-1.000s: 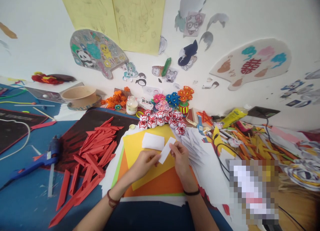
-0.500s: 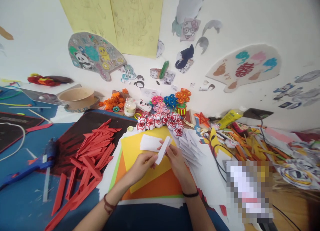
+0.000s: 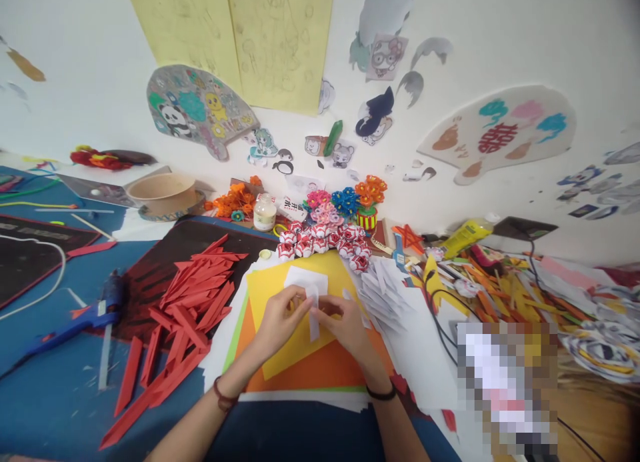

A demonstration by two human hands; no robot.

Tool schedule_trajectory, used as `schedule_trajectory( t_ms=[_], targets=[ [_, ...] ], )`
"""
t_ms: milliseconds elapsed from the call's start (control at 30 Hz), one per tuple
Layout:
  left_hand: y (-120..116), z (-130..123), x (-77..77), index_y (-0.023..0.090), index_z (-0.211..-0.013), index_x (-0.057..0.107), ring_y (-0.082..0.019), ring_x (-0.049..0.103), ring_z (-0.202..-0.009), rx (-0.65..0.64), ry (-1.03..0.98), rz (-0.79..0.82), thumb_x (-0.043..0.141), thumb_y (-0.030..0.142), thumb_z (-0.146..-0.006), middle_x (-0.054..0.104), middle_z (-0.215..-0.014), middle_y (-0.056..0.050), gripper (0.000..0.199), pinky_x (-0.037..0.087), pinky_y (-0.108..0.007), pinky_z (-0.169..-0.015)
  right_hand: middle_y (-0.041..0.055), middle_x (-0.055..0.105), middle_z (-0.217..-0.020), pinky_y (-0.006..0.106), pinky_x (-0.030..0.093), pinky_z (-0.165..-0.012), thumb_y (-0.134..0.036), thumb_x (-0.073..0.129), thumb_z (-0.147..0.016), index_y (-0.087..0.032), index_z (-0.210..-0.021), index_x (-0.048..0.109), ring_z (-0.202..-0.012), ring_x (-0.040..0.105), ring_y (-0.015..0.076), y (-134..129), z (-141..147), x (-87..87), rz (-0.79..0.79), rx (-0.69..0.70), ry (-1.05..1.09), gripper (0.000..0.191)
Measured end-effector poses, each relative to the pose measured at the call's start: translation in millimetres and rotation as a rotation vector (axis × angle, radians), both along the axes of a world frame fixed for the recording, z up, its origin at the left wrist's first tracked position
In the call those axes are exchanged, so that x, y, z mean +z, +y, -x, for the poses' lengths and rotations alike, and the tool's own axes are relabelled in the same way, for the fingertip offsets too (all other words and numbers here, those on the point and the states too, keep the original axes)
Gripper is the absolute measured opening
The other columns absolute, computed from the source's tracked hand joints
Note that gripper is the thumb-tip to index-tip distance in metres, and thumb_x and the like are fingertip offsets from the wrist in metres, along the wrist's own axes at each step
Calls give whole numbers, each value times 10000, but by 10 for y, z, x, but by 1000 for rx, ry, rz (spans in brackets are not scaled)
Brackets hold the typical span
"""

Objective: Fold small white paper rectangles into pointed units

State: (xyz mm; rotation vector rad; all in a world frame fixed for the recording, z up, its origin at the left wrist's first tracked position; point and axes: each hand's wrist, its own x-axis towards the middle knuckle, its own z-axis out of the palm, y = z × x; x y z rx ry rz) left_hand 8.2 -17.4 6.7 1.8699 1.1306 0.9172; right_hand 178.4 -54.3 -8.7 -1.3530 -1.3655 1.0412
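Note:
Over the stacked coloured sheets, my left hand (image 3: 283, 319) and my right hand (image 3: 346, 329) face each other, fingers closed in a pinch. Between them they hold a narrow white paper strip (image 3: 314, 327), upright, its lower end hanging below the fingertips. Just behind it, white paper pieces (image 3: 306, 276) lie on the yellow sheet (image 3: 267, 302); my fingers partly hide them. An orange sheet (image 3: 330, 372) shows beneath the yellow one. To the right of my right hand is a pile of folded white paper strips (image 3: 383, 295).
Left of the sheets, folded red paper strips (image 3: 200, 295) are heaped on a dark mat. A blue glue gun (image 3: 75, 329) lies farther left. Red-and-white paper flowers (image 3: 325, 241) line the back, near a glass jar (image 3: 264, 213). Cables and paper scraps (image 3: 500, 282) crowd the right side.
The white strip has turned from slanted to nearly upright and moved left. My right hand now pinches lower on it, and my left hand has risen to its upper part. The view has shifted slightly.

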Motion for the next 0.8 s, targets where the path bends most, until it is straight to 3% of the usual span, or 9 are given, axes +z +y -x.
schedule_trajectory(
  t_ms=[100, 233, 400, 567, 700, 800],
  targets=[
    [-6, -9, -55, 166, -701, 570, -116, 438, -587, 85, 12, -30, 504, 407, -916, 498, -610, 34, 330, 343, -220, -585, 58, 731, -848, 310, 493, -661, -407, 653, -835, -183, -937, 747, -707, 634, 201, -12, 6, 27, -19, 41, -4, 263],
    [-37, -13, -98, 169, -767, 617, -124, 492, -594, 187, 67, -62, 495, 389, -930, 585, -653, 16, 300, 366, -229, -593, 27, 683, -766, 286, 454, -637, -411, 574, -885, -172, -813, 717, -680, 593, 183, -7, 18, 19, -40, 78, 7, 288],
    [-80, 6, -114, 181, -907, 645, -169, 596, -723, 294, 134, -349, 536, 337, -926, 697, -860, -48, 191, 431, -275, -697, -6, 569, -643, 261, 377, -544, -430, 557, -889, -179, -711, 653, -591, 485, 151, -6, 85, -43, -39, 43, 19, 323],
    [-115, 34, -121, 178, -930, 656, -216, 600, -831, 286, 247, -573, 560, 251, -919, 725, -899, -71, 121, 424, -324, -758, -9, 517, -589, 263, 341, -496, -465, 566, -873, -193, -671, 636, -551, 446, 151, -16, 142, -52, -42, 10, 28, 346],
    [-139, 38, -112, 179, -936, 656, -219, 595, -834, 316, 246, -608, 576, 214, -907, 730, -914, -71, 92, 420, -332, -770, -15, 519, -598, 256, 346, -510, -407, 578, -879, -187, -693, 646, -556, 451, 142, -33, 160, -21, -66, -5, -5, 296],
    [-126, 41, -98, 177, -875, 640, -206, 586, -786, 365, 231, -561, 575, 229, -907, 711, -839, -59, 89, 414, -319, -731, -2, 612, -698, 257, 406, -568, -356, 596, -873, -186, -842, 701, -605, 527, 152, -47, 179, 3, -77, 27, -15, 202]
  ],
)
